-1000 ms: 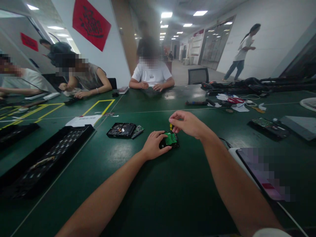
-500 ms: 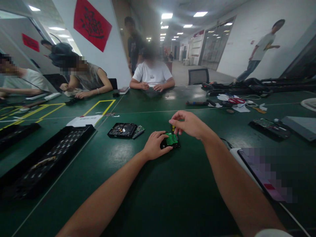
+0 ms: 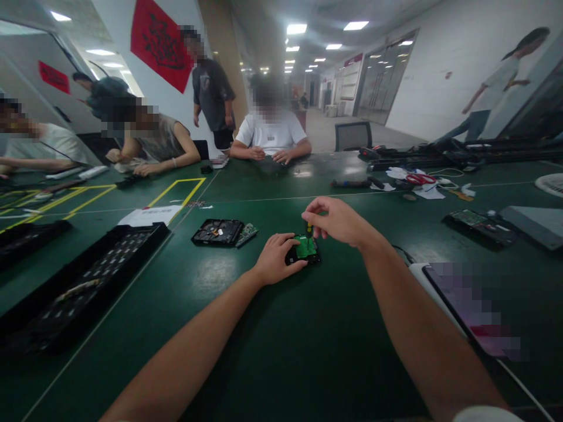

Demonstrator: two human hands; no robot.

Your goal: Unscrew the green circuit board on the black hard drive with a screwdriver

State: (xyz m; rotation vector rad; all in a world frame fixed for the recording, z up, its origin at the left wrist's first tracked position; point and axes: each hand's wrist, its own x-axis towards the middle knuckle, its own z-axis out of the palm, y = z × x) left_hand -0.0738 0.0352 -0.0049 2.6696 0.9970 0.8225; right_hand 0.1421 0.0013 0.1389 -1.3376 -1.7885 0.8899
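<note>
A small hard drive with a green circuit board (image 3: 304,248) lies on the dark green table (image 3: 281,340) in front of me. My left hand (image 3: 275,258) grips its left edge and holds it down. My right hand (image 3: 336,220) is pinched around a small yellow-handled screwdriver (image 3: 309,225), which stands upright with its tip on the far edge of the board.
An opened black drive with a loose board (image 3: 220,231) lies to the left. Black trays (image 3: 83,275) line the left side. A tablet (image 3: 466,305) rests at the right, more drives (image 3: 479,225) beyond it. Other people sit and stand at the far side.
My hands and the drive have hardly moved; the screwdriver sits a little lower on the board. A person has walked up behind the seated people, and another has moved right along the wall.
</note>
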